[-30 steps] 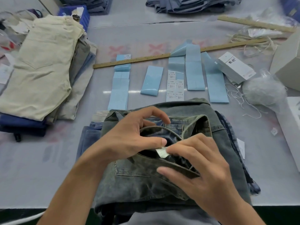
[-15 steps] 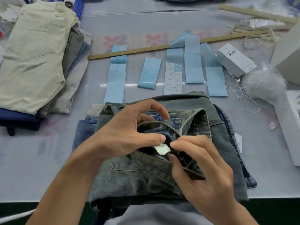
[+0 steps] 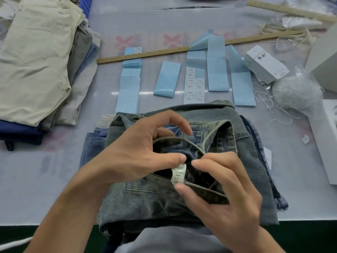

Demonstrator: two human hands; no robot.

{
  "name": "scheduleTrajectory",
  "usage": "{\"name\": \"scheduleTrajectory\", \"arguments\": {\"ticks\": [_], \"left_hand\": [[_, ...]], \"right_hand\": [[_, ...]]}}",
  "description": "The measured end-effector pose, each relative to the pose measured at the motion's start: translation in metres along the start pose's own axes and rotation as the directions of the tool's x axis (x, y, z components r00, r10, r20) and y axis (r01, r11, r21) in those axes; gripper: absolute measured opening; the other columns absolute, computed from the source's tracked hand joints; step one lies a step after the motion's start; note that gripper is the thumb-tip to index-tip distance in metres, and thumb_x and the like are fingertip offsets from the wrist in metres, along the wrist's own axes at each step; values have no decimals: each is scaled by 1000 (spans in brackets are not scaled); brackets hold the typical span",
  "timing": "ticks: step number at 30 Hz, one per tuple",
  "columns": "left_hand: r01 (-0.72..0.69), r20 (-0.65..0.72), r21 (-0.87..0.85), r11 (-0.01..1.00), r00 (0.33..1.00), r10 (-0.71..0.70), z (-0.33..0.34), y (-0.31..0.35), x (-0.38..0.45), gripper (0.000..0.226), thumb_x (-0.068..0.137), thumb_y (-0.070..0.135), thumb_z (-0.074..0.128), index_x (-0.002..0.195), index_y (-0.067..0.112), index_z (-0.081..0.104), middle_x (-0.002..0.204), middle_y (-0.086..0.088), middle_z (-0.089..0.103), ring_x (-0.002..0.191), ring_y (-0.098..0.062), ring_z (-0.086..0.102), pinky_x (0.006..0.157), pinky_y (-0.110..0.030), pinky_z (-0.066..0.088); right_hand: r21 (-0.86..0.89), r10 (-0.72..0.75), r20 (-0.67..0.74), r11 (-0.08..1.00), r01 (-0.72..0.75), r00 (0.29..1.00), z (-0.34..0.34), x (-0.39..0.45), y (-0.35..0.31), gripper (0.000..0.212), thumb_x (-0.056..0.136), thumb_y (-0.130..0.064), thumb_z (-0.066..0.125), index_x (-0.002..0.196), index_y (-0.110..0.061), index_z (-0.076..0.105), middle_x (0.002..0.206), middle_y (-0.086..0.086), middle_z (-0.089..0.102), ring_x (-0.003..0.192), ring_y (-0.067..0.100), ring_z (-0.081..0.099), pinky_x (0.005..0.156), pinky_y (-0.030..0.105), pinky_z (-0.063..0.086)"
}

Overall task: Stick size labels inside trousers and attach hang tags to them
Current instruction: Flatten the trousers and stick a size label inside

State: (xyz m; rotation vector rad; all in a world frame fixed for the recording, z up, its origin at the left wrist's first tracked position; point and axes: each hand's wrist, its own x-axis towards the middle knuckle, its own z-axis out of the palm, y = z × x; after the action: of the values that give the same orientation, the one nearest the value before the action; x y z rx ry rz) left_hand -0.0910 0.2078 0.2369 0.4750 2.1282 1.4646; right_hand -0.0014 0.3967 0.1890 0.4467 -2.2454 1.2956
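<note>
Grey-green washed trousers (image 3: 253,172) lie folded on a pile at the table's front edge, waistband pulled open toward me. A small white printed label (image 3: 179,174) stands out of the waistband opening. My left hand (image 3: 138,154) grips the back of the waistband, its thumb tip on the label's upper end. My right hand (image 3: 228,198) curls over the front waistband and pinches the label's lower end with the thumb. A sheet of printed size stickers (image 3: 194,88) lies just beyond the trousers. White hang tags (image 3: 264,64) are stacked at the right.
Blue sticker backing strips (image 3: 218,70) lie in a row mid-table, behind them a wooden ruler (image 3: 145,54). Folded beige and grey trousers (image 3: 36,61) are stacked at the left. A bag of white strings (image 3: 295,90) and a white box (image 3: 330,139) stand at the right.
The white label has come further out of the waistband and now hangs full length between both thumbs. My right thumb has slid down to its lower end.
</note>
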Motion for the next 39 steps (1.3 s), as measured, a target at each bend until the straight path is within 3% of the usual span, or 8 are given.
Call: {"name": "scheduleTrajectory", "arguments": {"ticks": [7, 13, 20, 24, 29, 32, 36, 39], "left_hand": [[0, 3, -28, 1000, 1000, 0, -2, 4, -1, 42, 86, 16, 81, 119, 32, 61, 103, -3, 74, 100, -21, 72, 87, -28, 57], [4, 23, -47, 999, 1000, -3, -2, 4, -1, 42, 86, 12, 80, 118, 29, 61, 92, -4, 75, 96, -23, 72, 81, -24, 57], [-5, 13, 0, 1000, 1000, 5, -2, 2, 0, 40, 84, 22, 81, 117, 33, 61, 104, 5, 73, 109, -13, 68, 96, -20, 49], [8, 13, -6, 1000, 1000, -8, -1, 1, 0, 42, 83, 23, 81, 118, 34, 61, 103, 7, 73, 107, -15, 69, 92, -30, 55], [15, 43, -68, 998, 999, -12, -2, 2, -1, 43, 85, 15, 80, 121, 29, 60, 88, 0, 75, 98, -19, 71, 77, -21, 56], [-11, 18, -44, 999, 1000, 12, -1, 1, -2, 42, 84, 15, 81, 118, 30, 62, 100, -1, 74, 101, -19, 70, 86, -23, 56], [-18, 1, -4, 1000, 1000, 19, -2, -1, -2, 40, 81, 25, 82, 114, 38, 63, 122, 16, 66, 117, -9, 64, 99, -23, 48], [-7, -13, -16, 1000, 1000, 6, -2, -4, 0, 39, 79, 28, 83, 111, 40, 63, 125, 18, 65, 119, -7, 63, 102, -30, 45]], "right_hand": [[42, -37, 59, 999, 35, 998, 3, -1, 2, 36, 85, -22, 84, 110, -8, 63, 98, 9, 68, 83, 26, 64, 70, 41, 51], [4, -62, 33, 998, 61, 998, 2, 0, 4, 5, 90, 0, 72, 93, 3, 75, 88, 14, 68, 74, 28, 60, 68, 35, 49], [9, -123, -7, 992, 123, 992, 3, -1, 0, 26, 78, 11, 75, 99, -3, 72, 88, 15, 70, 73, 29, 63, 66, 32, 50], [43, -107, -75, 993, 111, 991, 4, -4, 2, 30, 80, 11, 76, 104, 0, 63, 90, 14, 72, 78, 28, 69, 64, 34, 52], [62, -86, -140, 994, 95, 986, 4, -8, 2, 33, 82, 8, 76, 109, 1, 58, 95, 9, 74, 74, 27, 69, 58, 32, 53], [5, -138, -127, 990, 140, 982, 4, -11, 4, 33, 82, 7, 76, 109, -1, 59, 100, 6, 75, 74, 21, 64, 59, 28, 50], [-66, -261, -29, 964, 258, 965, -2, -16, 7, 36, 75, 4, 78, 107, -5, 64, 107, 6, 75, 84, 16, 63, 61, 33, 49], [-99, -316, 56, 942, 320, 947, -5, -19, 7, 18, 89, -5, 72, 106, -7, 65, 112, 5, 74, 91, 14, 65, 65, 31, 53]]}}
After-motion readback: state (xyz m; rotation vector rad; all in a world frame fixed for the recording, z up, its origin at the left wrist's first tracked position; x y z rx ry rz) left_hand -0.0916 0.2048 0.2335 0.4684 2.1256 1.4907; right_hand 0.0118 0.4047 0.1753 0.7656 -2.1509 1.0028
